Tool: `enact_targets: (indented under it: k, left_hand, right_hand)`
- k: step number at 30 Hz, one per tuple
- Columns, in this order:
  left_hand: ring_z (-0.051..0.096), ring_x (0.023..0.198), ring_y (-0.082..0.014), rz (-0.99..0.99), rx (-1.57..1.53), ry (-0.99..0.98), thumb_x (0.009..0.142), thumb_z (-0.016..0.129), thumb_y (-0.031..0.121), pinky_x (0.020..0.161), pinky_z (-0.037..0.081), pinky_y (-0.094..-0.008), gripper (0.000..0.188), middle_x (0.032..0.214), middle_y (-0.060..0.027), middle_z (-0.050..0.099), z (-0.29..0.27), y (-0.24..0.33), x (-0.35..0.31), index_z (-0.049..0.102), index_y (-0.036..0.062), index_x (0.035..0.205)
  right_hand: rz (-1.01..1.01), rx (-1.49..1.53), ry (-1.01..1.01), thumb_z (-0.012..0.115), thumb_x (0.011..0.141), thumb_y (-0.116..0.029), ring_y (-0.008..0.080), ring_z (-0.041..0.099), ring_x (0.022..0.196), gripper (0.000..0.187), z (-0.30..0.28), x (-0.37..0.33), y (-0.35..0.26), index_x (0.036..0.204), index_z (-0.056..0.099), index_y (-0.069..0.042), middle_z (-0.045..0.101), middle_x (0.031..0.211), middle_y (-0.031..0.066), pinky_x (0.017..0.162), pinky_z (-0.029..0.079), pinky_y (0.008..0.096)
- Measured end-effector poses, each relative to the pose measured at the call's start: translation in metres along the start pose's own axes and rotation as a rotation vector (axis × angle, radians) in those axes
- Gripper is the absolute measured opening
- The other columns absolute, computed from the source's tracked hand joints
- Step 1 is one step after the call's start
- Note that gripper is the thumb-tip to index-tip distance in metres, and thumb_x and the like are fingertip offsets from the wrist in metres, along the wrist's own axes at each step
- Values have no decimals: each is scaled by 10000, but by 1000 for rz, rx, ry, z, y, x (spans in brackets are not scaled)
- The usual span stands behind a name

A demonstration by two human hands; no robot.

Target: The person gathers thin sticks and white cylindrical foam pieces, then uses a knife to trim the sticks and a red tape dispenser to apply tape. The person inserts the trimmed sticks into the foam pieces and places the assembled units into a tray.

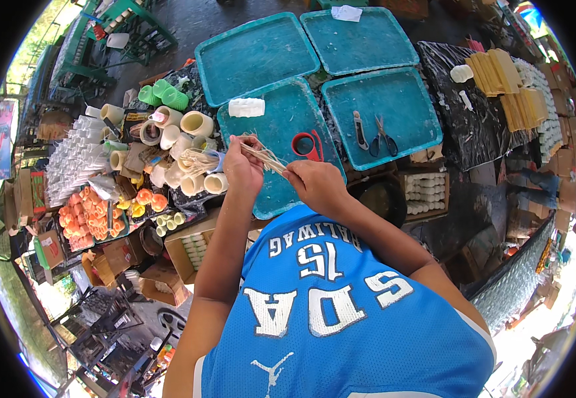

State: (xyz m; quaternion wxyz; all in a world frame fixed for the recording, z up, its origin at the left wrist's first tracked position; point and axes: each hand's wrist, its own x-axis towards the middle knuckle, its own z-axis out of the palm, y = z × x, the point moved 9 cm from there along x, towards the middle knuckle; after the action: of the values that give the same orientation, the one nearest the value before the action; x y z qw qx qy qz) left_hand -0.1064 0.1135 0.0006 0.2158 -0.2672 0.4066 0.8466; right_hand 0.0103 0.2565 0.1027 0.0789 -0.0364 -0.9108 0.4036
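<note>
Over the near teal tray (281,199), my two hands share a bundle of thin cream wick-like strands (266,157). My left hand (243,169) is closed around its left end, fingertips curled over the strands. My right hand (319,186) pinches the other end between thumb and fingers. Lying on the tray just beyond my hands is a red tape dispenser (314,154), and a white ridged block (246,107) sits near the tray's far left corner. More pale strands (198,161) stick out from a container left of my left hand.
Three more teal trays (255,56) adjoin; the right one (401,93) holds a utility knife (360,131) and scissors (383,137). Cream cylinders (197,123), white stacked pieces (75,159) and orange pieces (92,215) crowd the left. Yellow slabs (497,71) rest on black plastic at right.
</note>
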Motion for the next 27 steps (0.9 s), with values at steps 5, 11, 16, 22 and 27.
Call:
enact_targets:
  k: [5,11,16,22,27]
  left_hand:
    - [534,772,-177,-28,-98,-85,1200,374,375,700,453,-351,383,883,-66,606,-1,-4,6,536,105,981]
    - [414,724,-151,-64,-145,-270,1205,349,394,699,392,-335,397,783,1,434,18,1,-3,492,148,928]
    - [403,726,-148,-62,-152,-641,1202,381,379,697,389,-332,366,787,10,392,40,7,-21,484,154,932]
    - [453,775,-148,113,41,-524,1200,393,365,733,437,-348,334,878,-26,472,50,12,-38,492,120,996]
    - [488,818,-159,169,46,-471,1200,394,372,755,450,-350,334,909,-40,502,58,17,-42,495,114,1013]
  right_hand:
    - [-206,-263,63,716,1000,-238,272,715,699,173,-3,-7,-17,897,748,-104,722,775,65,619,505,422]
    - [-194,-181,28,754,983,-262,258,697,680,176,-10,-6,-19,942,768,-91,726,788,50,635,519,394]
    - [7,34,16,770,978,-308,266,692,684,241,-43,10,-19,1004,789,-70,752,867,75,667,530,413]
    - [-131,69,132,783,972,-265,268,701,802,202,-48,34,-34,998,785,-65,738,903,92,736,520,417]
    - [-222,-80,73,772,949,-264,288,693,869,168,-25,31,-39,931,762,-97,705,876,66,783,474,433]
